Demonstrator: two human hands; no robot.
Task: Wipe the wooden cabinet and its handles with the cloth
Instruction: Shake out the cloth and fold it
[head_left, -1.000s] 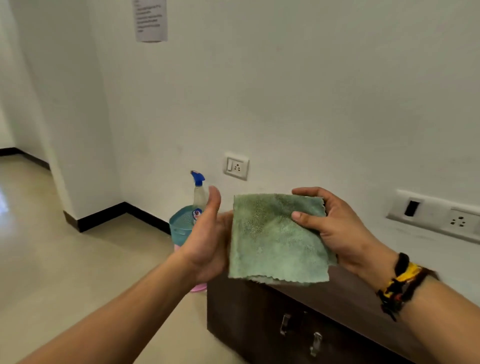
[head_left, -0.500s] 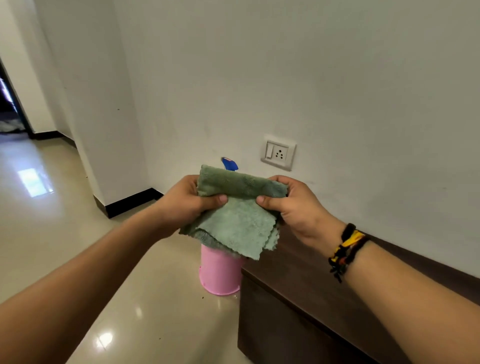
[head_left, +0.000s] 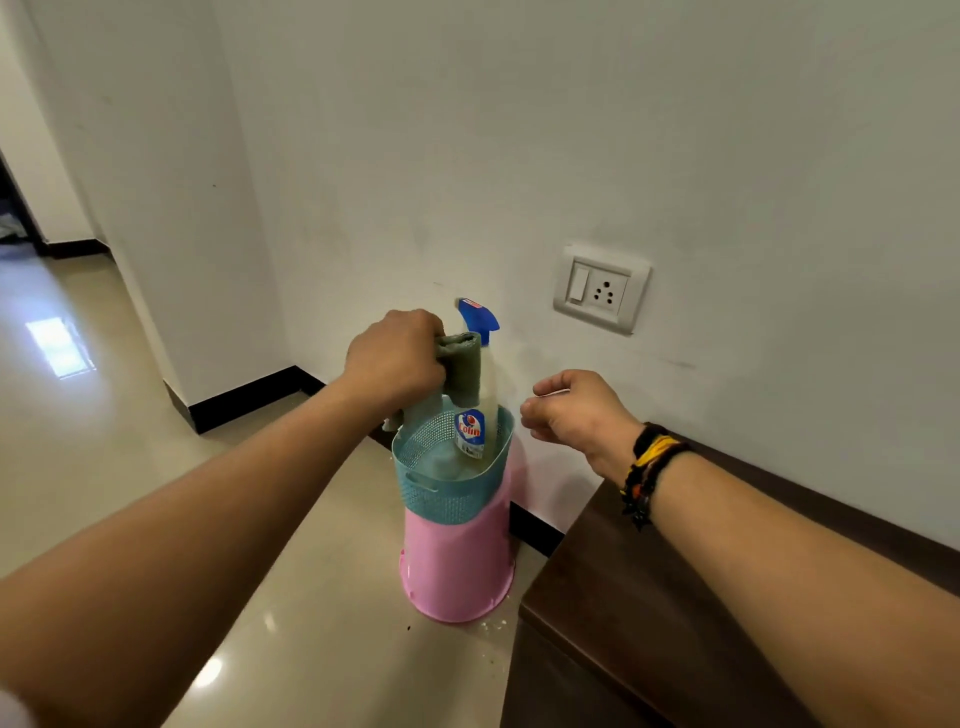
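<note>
My left hand grips the folded green cloth and holds it over the teal perforated basket, its lower end hanging at the basket's rim. To the right, my right hand hovers with loosely curled fingers and holds nothing. It floats above the left end of the dark wooden cabinet, whose top fills the lower right. The cabinet's handles are out of view.
A spray bottle with a blue trigger stands in the teal basket, which sits on an upturned pink bucket on the tiled floor. A wall socket is on the white wall behind. Open floor stretches left.
Both hands held the cloth folded between them; now the right hand has let go and the left hand has carried the cloth over the basket. The view has dropped toward the bucket.
</note>
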